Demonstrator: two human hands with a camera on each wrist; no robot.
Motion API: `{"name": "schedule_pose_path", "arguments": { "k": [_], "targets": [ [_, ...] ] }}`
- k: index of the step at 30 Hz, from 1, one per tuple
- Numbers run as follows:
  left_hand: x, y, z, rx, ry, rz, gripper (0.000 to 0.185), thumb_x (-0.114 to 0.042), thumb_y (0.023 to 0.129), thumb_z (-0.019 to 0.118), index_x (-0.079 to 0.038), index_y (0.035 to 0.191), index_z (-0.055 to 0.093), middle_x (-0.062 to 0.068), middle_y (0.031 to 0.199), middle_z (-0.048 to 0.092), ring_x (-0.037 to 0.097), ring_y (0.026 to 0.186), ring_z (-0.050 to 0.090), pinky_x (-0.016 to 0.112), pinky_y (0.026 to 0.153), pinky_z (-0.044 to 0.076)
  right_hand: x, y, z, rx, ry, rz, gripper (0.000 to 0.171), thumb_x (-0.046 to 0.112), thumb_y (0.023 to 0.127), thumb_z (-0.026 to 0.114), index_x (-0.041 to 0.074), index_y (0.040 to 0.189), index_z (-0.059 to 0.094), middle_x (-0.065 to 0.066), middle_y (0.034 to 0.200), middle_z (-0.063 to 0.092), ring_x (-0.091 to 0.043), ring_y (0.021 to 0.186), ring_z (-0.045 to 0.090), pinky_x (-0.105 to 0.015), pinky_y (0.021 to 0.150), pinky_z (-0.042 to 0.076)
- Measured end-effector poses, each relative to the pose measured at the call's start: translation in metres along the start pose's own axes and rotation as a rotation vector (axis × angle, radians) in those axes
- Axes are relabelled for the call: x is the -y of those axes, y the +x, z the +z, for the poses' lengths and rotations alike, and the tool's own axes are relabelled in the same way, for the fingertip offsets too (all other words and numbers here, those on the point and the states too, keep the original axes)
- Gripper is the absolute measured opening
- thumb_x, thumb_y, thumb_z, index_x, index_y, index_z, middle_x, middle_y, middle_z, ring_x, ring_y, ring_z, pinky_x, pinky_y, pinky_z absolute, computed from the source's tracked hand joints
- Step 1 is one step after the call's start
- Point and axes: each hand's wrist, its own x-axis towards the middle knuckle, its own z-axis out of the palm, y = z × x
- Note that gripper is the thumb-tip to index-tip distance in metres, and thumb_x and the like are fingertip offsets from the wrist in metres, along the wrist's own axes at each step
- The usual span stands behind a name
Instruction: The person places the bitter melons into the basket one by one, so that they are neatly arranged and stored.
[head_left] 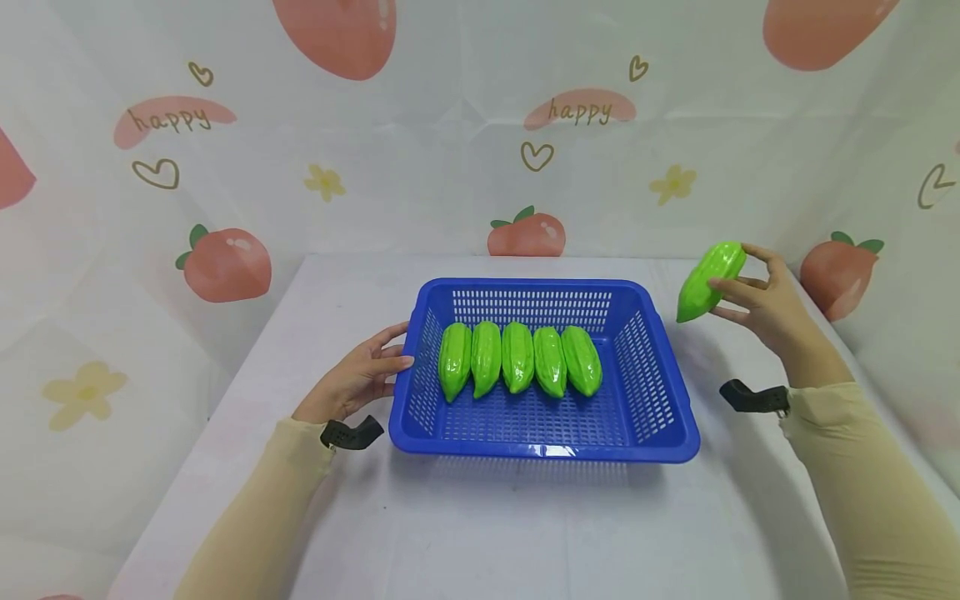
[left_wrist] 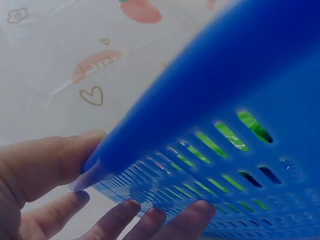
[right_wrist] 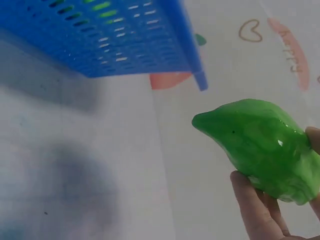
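A blue plastic basket [head_left: 652, 454] stands on the table, with several glossy green bitter melons [head_left: 517, 358] lying side by side in it. At the basket's left edge my left hand [head_left: 363, 372] grips the rim. In the left wrist view its thumb is on the rim [left_wrist: 145, 110] and the other fingers are lower, by the slotted side wall. To the right of the basket, my right hand [head_left: 772, 312] holds another bitter melon [head_left: 708, 281] above the table by its blunt end. The right wrist view shows that melon [right_wrist: 265, 145] with its pointed tip toward the basket, apart from it.
The table wears a white cloth [head_left: 480, 533], and behind it hangs a white backdrop [head_left: 420, 167] printed with peaches, hearts and flowers. A black strap [head_left: 352, 433] is around the left wrist and another strap [head_left: 753, 398] around the right.
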Motion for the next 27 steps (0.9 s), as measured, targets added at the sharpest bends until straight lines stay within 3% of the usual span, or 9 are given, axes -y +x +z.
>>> {"name": "schedule_pose_path", "arguments": {
  "k": [8,14,27],
  "targets": [
    [0.000,0.000,0.000,-0.004,0.001,0.001,0.076,-0.014,0.093,0.064,-0.022,0.155,0.020,0.017,0.138,0.050,0.018,0.094,0.070,0.037,0.084,0.058,0.009,-0.009,0.013,-0.025,0.068,-0.079,0.074,0.001,0.089,0.065,0.031,0.139,0.019,-0.008,0.115,0.039,-0.004,0.088,0.064,-0.023,0.066,0.059],
    [0.001,0.001,0.000,-0.014,-0.002,-0.003,0.078,-0.014,0.092,0.066,-0.022,0.155,0.020,0.018,0.142,0.047,0.019,0.095,0.069,0.039,0.086,0.057,0.010,-0.012,0.021,0.054,0.226,-0.101,0.067,-0.006,0.089,0.061,0.027,0.134,0.023,-0.001,0.099,0.064,-0.011,0.085,0.070,-0.028,0.066,0.060],
    [0.002,0.002,0.000,-0.017,0.000,0.001,0.078,-0.014,0.092,0.066,-0.022,0.155,0.021,0.018,0.141,0.048,0.019,0.095,0.070,0.038,0.085,0.057,0.000,-0.013,0.037,0.175,0.159,-0.107,0.059,-0.005,0.093,0.055,0.025,0.134,0.024,0.000,0.096,0.069,-0.009,0.089,0.068,-0.020,0.076,0.056]
  ]
}}
